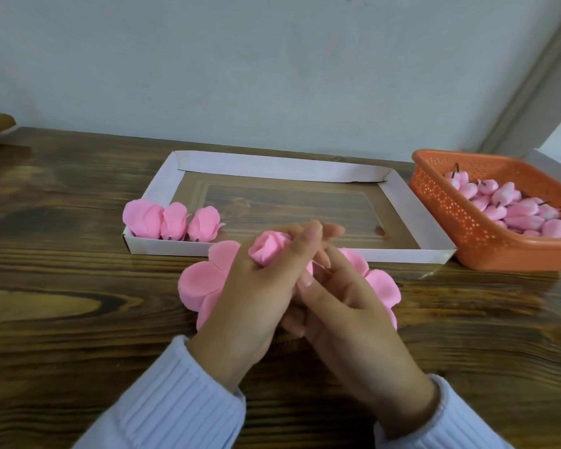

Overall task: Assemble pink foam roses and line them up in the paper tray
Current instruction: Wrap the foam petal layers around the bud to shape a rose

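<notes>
Head view, nearest first: pale blue ribbed sleeves [182,400] lead to both hands. The left hand [256,286] has its fingers wrapped round a small rolled pink foam rosebud [268,249]. The right hand [347,306] curls its fingers in at the bud's base; whether they grip it, I cannot tell. Beneath lie flat scalloped pink foam petal sheets [201,280] on the dark wood-grain counter [62,286]. Beyond, a shallow white folded-paper tray [272,166] holds three finished pink foam roses [172,222] side by side in its near-left corner. An orange perforated plastic basket [460,218] of pink foam buds [515,209] sits just right of it.
</notes>
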The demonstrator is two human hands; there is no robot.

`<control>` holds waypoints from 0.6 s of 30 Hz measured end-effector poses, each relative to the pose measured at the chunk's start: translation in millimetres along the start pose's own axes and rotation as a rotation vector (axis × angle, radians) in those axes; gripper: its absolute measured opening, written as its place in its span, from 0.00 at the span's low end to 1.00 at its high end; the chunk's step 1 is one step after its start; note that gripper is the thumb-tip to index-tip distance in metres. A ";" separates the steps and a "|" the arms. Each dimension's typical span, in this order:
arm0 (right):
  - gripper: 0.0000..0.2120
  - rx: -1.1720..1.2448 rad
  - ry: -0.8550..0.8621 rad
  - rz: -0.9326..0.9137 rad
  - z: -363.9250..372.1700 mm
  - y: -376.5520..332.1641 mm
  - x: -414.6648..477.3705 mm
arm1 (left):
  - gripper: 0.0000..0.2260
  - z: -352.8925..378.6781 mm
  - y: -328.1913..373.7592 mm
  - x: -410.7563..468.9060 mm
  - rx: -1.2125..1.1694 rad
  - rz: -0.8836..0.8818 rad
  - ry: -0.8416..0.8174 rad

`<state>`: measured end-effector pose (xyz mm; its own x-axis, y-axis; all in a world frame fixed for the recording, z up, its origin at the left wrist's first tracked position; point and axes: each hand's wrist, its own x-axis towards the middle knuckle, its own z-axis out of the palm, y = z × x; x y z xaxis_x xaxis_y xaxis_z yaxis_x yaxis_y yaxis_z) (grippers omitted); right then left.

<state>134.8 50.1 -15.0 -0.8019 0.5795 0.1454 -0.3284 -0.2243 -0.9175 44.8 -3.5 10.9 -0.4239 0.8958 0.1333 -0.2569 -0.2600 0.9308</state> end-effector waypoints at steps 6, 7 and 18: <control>0.14 -0.011 0.001 0.044 -1.0 -1.3 -1.0 | 0.11 -0.6 0.7 -1.7 0.035 0.061 -0.076; 0.13 -0.003 0.002 0.029 -0.6 -0.7 -1.3 | 0.11 -0.3 0.8 -1.1 0.037 0.072 -0.078; 0.15 -0.064 -0.004 0.029 -3.6 -0.5 0.2 | 0.08 -1.0 -6.4 0.9 0.108 0.096 -0.076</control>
<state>136.6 53.1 -15.8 -0.8128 0.5700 0.1199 -0.2726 -0.1904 -0.9431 45.2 -1.4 4.7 -0.3745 0.8943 0.2448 -0.1222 -0.3093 0.9431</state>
